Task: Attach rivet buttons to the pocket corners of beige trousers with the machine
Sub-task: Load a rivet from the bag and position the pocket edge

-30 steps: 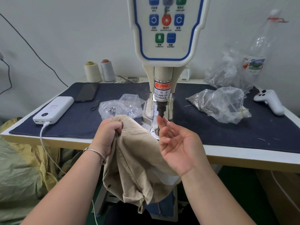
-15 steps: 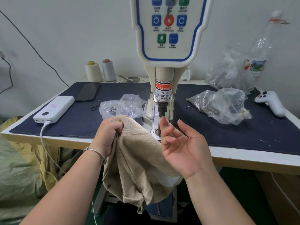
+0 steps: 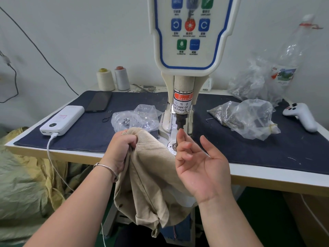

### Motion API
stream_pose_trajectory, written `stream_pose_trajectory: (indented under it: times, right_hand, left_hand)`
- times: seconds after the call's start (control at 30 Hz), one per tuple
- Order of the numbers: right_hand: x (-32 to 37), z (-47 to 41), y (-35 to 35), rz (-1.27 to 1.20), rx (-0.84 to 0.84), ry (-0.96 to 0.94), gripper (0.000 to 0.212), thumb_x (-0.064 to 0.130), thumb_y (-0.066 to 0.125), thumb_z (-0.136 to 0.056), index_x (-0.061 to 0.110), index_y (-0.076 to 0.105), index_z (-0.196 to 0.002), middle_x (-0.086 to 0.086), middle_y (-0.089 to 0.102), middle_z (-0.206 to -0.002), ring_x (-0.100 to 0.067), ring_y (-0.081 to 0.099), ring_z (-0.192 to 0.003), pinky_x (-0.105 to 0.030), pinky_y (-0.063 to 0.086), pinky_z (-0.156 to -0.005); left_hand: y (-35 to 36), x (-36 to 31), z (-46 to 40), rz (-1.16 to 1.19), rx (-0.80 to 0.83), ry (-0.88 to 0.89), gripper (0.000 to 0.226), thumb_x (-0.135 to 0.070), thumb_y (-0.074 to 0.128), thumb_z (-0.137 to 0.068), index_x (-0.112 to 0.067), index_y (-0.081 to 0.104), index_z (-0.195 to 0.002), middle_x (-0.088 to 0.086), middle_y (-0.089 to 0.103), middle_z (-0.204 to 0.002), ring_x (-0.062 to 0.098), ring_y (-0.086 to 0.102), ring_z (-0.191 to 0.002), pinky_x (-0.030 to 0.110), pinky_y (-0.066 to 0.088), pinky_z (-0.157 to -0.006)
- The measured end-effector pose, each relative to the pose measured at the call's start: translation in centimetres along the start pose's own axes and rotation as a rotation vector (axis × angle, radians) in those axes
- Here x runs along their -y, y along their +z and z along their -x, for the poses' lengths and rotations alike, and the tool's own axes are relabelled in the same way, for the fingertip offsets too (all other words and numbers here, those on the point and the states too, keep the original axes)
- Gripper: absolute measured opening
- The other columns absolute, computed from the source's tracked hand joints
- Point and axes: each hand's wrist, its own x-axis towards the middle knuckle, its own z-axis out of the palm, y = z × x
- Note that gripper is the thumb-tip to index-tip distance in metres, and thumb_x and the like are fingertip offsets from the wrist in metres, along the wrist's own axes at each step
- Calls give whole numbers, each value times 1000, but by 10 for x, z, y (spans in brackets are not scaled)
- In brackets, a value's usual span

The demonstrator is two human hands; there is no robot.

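Fabric comes first: the beige trousers [image 3: 151, 184], a ribbed twill, hang in a soft bunch over the near edge of the table [image 3: 267, 177] and droop below it, a folded cuff at the bottom. The left hand [image 3: 121, 148], a thin metal bangle [image 3: 106, 168] on its wrist, has its fingers curled tight round a gathered fold at the top of the cloth. The right hand [image 3: 199, 163] is beside it, palm turned up, fingers loosely bent and spread, holding nothing that I can see; its fingertips reach up just under the dark punch of the rivet machine [image 3: 188, 50] and hide part of the round metal die plate [image 3: 171, 146] below. A dark blue cloth mat [image 3: 258, 148] covers the tabletop. Left of the machine column lies a crinkled clear bag [image 3: 137, 118] with small metal pieces inside; a larger clear bag [image 3: 249, 118] lies to the right, and past it a white game controller [image 3: 300, 114]. On the left sit a white power bank [image 3: 62, 120] with its cable plugged in and a black phone [image 3: 99, 102]. Against the wall stand two thread cones [image 3: 114, 79], and more crumpled plastic is heaped at the far right.
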Motion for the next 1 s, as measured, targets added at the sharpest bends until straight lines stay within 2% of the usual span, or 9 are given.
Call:
stream_pose_trajectory:
  times: [0.23, 0.73, 0.9, 1.0]
  right_hand:
    - [-3, -2, -5, -9, 76, 13, 49, 15, 55, -84, -3, 53, -130, -16, 65, -107, -13, 57, -60, -19, 44, -45]
    - [0, -2, -11, 20, 109, 23, 45, 18, 56, -83, -2, 58, -123, -14, 66, -106, -12, 54, -60, -19, 43, -45]
    - [-9, 7, -15, 209, -56, -72, 29, 13, 58, -82, 2, 70, -105, -9, 67, -87, -10, 49, -51, -18, 40, -40]
    - [-25, 20, -12, 493, -103, -112, 11, 11, 68, -73, 10, 73, -83, -7, 63, -70, -10, 47, -45, -17, 37, -39]
  left_hand:
    - [1, 0, 1, 20, 21, 13, 25, 1, 38, -42, -21, 28, -48, -4, 23, -53, 11, 21, -48, 19, 21, -40]
    - [-1, 0, -1, 1, 18, 8, 23, 0, 40, -41, -20, 30, -46, -3, 25, -53, 11, 24, -48, 20, 23, -41]
    - [-2, 1, -1, -10, 11, 3, 22, -1, 40, -40, -19, 30, -48, -2, 26, -53, 12, 24, -49, 21, 22, -41]
    - [-2, -1, 1, -14, 17, 3, 24, 0, 40, -40, -18, 29, -51, -2, 25, -53, 13, 23, -50, 23, 19, -43]
